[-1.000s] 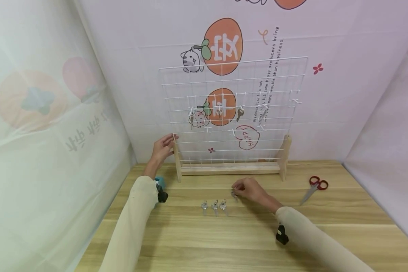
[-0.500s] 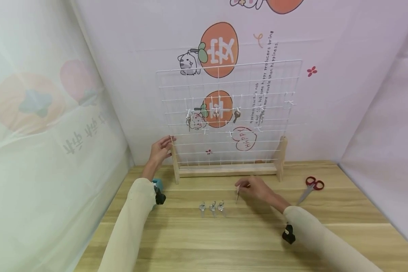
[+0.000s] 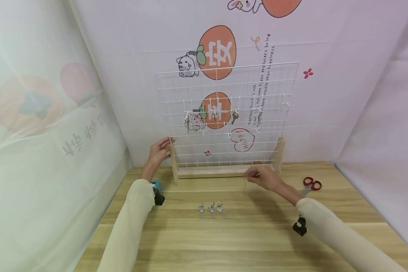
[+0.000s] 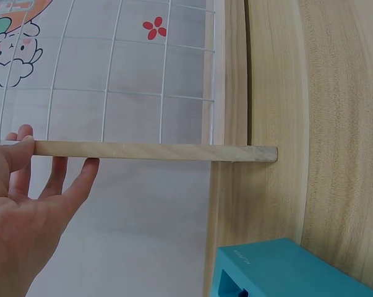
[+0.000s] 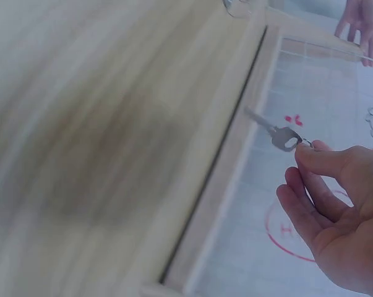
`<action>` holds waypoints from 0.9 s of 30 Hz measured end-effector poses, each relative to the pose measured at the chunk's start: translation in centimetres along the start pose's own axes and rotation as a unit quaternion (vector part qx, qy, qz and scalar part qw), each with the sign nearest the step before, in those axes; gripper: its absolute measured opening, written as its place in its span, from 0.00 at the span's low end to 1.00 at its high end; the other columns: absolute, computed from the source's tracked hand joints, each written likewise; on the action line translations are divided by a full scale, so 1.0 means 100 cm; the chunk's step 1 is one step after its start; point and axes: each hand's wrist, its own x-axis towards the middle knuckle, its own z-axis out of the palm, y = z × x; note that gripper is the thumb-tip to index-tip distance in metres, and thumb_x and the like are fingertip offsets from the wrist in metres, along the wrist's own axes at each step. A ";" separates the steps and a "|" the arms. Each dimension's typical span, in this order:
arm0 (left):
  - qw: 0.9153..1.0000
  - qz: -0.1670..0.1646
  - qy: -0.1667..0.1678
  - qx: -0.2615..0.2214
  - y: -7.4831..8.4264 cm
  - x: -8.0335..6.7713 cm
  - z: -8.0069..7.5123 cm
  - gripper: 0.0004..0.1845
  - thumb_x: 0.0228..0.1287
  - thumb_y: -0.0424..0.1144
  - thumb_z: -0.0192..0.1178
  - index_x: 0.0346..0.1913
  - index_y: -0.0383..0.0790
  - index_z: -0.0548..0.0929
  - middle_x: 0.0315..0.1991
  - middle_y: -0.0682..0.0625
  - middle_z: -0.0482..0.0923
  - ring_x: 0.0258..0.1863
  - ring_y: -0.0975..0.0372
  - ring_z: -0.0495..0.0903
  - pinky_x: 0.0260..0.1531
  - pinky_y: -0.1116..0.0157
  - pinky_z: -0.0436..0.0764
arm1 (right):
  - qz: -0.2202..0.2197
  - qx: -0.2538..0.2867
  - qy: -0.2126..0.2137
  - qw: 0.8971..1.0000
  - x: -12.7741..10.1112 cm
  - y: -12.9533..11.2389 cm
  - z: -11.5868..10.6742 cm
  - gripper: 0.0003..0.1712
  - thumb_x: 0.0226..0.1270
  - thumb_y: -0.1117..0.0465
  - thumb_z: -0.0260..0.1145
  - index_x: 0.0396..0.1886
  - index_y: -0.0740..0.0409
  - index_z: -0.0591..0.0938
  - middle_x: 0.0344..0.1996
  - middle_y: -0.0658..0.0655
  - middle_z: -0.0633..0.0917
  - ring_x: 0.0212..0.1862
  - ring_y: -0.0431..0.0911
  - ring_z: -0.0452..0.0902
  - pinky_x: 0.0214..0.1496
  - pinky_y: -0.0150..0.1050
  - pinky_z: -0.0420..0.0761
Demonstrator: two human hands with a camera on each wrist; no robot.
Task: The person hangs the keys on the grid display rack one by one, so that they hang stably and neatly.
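A white wire grid panel (image 3: 224, 117) stands in a wooden base (image 3: 221, 172) at the back of the table. My left hand (image 3: 159, 151) holds the rack's left wooden post (image 4: 155, 151), thumb on top and fingers behind it. My right hand (image 3: 263, 177) pinches the ring of a small silver key (image 5: 276, 133) and holds it just above the table in front of the base. Three more silver keys (image 3: 210, 209) lie side by side on the wood. A few keys (image 3: 234, 116) hang on the grid's white hooks.
Red-handled scissors (image 3: 309, 185) lie on the table at the right. A teal block (image 4: 285, 272) sits at my left wrist. Fabric walls close in the wooden table (image 3: 224, 234) at back, left and right.
My right hand has lifted one key off the table and carried it away from the row of keys, back and to the right toward the rack. The left hand stays on the post.
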 end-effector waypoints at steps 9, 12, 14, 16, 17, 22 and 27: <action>1.000 -0.001 0.015 -0.005 0.002 0.001 0.001 0.22 0.81 0.29 0.51 0.74 0.35 0.72 0.71 0.40 0.74 0.75 0.47 0.67 0.67 0.41 0.73 | 0.001 0.013 0.014 1.000 0.005 -0.004 -0.048 0.09 0.61 0.77 0.73 0.41 0.68 0.90 0.33 0.61 0.91 0.36 0.53 0.89 0.40 0.45 0.90; 1.000 -0.006 0.013 -0.007 0.001 0.001 0.003 0.23 0.81 0.28 0.51 0.74 0.35 0.72 0.71 0.40 0.74 0.75 0.47 0.67 0.67 0.42 0.73 | 0.016 -0.007 0.024 1.000 0.005 -0.007 -0.065 0.08 0.63 0.75 0.74 0.42 0.65 0.90 0.34 0.59 0.91 0.36 0.52 0.89 0.41 0.44 0.90; 1.000 -0.007 0.012 -0.008 0.001 0.001 0.003 0.23 0.81 0.28 0.51 0.74 0.35 0.71 0.71 0.40 0.74 0.75 0.46 0.67 0.67 0.42 0.74 | 0.028 -0.018 0.026 0.999 0.006 -0.010 -0.077 0.08 0.64 0.73 0.74 0.43 0.65 0.90 0.34 0.59 0.92 0.37 0.51 0.90 0.42 0.43 0.90; 1.000 -0.007 0.010 -0.006 0.001 0.000 0.003 0.23 0.81 0.28 0.51 0.75 0.35 0.71 0.71 0.40 0.74 0.75 0.46 0.67 0.67 0.42 0.74 | 0.041 -0.031 0.031 0.998 0.008 -0.012 -0.090 0.09 0.64 0.73 0.74 0.44 0.64 0.90 0.34 0.59 0.92 0.37 0.52 0.90 0.43 0.43 0.90; 1.000 -0.007 0.010 -0.006 0.001 0.001 0.003 0.23 0.81 0.28 0.51 0.75 0.35 0.71 0.71 0.40 0.74 0.75 0.46 0.67 0.67 0.42 0.74 | 0.048 -0.038 0.035 0.998 0.009 -0.014 -0.097 0.09 0.64 0.72 0.74 0.44 0.64 0.90 0.34 0.59 0.92 0.37 0.51 0.90 0.43 0.42 0.90; 1.000 -0.004 0.010 -0.001 0.001 0.001 0.002 0.23 0.81 0.28 0.51 0.74 0.34 0.71 0.71 0.40 0.74 0.74 0.46 0.67 0.66 0.42 0.74 | 0.053 -0.063 0.066 0.994 0.018 -0.021 -0.137 0.10 0.66 0.70 0.74 0.46 0.62 0.90 0.36 0.59 0.92 0.38 0.53 0.90 0.44 0.43 0.89; 1.000 -0.002 0.009 0.003 0.001 0.000 0.001 0.23 0.81 0.29 0.51 0.74 0.34 0.71 0.71 0.40 0.75 0.74 0.45 0.67 0.66 0.41 0.73 | 0.049 -0.088 0.102 0.990 0.026 -0.030 -0.170 0.11 0.67 0.70 0.73 0.48 0.62 0.90 0.37 0.61 0.92 0.40 0.55 0.90 0.42 0.33 0.88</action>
